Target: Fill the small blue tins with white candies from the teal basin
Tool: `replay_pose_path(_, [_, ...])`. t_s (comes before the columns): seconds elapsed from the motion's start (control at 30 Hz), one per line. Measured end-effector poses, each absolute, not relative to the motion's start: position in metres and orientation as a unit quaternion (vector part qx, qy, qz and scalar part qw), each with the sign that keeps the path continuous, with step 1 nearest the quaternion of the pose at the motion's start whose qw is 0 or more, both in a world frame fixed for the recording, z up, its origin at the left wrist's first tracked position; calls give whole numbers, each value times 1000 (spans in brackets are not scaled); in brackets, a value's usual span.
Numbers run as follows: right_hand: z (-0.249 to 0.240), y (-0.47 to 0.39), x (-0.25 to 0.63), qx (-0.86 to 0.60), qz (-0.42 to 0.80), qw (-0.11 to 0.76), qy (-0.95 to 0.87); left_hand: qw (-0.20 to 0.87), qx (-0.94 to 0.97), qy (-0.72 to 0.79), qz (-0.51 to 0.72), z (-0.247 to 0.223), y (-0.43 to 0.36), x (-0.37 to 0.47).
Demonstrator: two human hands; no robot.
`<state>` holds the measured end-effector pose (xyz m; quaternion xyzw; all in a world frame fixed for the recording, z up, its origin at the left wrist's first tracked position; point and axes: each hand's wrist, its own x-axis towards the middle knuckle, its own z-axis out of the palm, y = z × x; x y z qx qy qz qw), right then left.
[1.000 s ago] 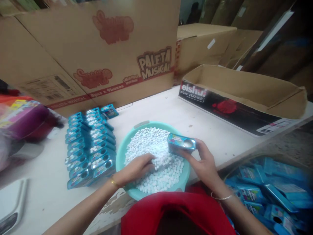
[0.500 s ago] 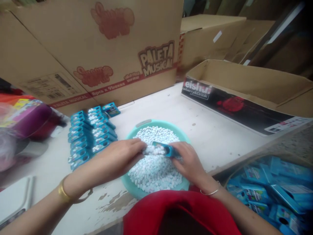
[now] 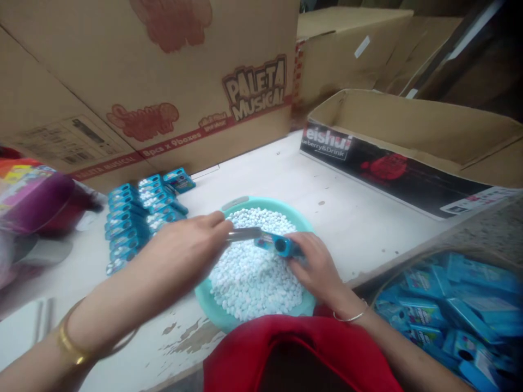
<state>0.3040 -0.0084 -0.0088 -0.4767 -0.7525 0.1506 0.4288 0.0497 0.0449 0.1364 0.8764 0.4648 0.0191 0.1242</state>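
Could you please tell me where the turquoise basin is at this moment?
In the head view, the turquoise basin sits at the lower middle on the white table, right of the rows of blue boxes, partly behind the right hand.

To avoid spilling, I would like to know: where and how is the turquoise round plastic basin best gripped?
The basin is probably best gripped at opposite rim edges, coming from left and right together: it is wide, round, and holds loose small white pellets.
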Motion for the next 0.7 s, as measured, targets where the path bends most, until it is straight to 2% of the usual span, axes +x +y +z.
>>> replay_pose_path(0.07, [-8, -7, 310, -490, 158, 442, -734, 108, 875, 469, -47, 105, 53, 33])
replay_pose_path(0.13, [-7, -4, 315, -503, 169, 456, -715, 146, 866, 470, -85, 65, 57, 28])
replay_pose_path(0.23, [-5, 1, 319, -523, 177, 470, -688, 210, 866, 447, -76, 6, 54, 47])
replay_pose_path(0.33, [-4, 4, 319, -541, 187, 476, -668, 260, 867, 423, -42, -26, 47, 79])
replay_pose_path(0.5, [-5, 4, 321, -556, 214, 471, -651, 341, 858, 385, 1, -18, 45, 92])
replay_pose_path(0.7, [-7, 7, 324, -553, 197, 469, -660, 361, 848, 388, 32, 40, 41, 53])
